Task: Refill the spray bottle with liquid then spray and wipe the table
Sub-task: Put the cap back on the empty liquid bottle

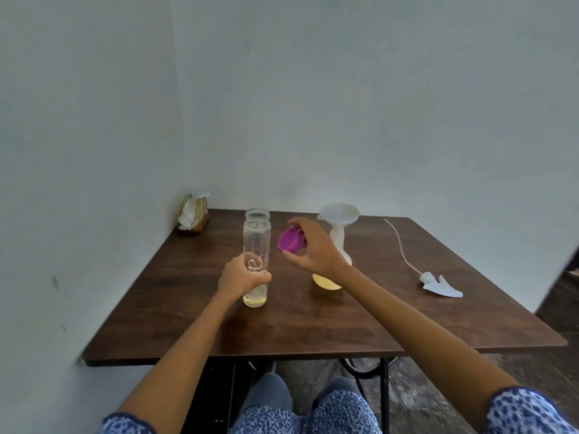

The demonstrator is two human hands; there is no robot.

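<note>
Head view, read from the left: a small wicker napkin holder [192, 219] sits in the far corner of our dark brown wooden surface [313, 324]. Next, our left hand [242, 278] wraps its grip around the lower part of a tall clear glass bottle [256, 242], which stands upright with its mouth uncapped and only a shallow layer of yellowish liquid at the bottom. Just beside it, our right hand [310, 249] pinches a purple plastic cap [291, 241], held in the air near the bottle's neck. Behind that hand stands the white translucent spray bottle [336, 258] with a white plastic funnel [339, 213] seated in its neck; yellow liquid shows in its base. Farther right, the white trigger sprayer head [440, 285] with its thin tube lies on the surface, well apart. We judge the pouring largely done; recapping, removing the funnel, refitting the sprayer, spraying and wiping remain.
</note>
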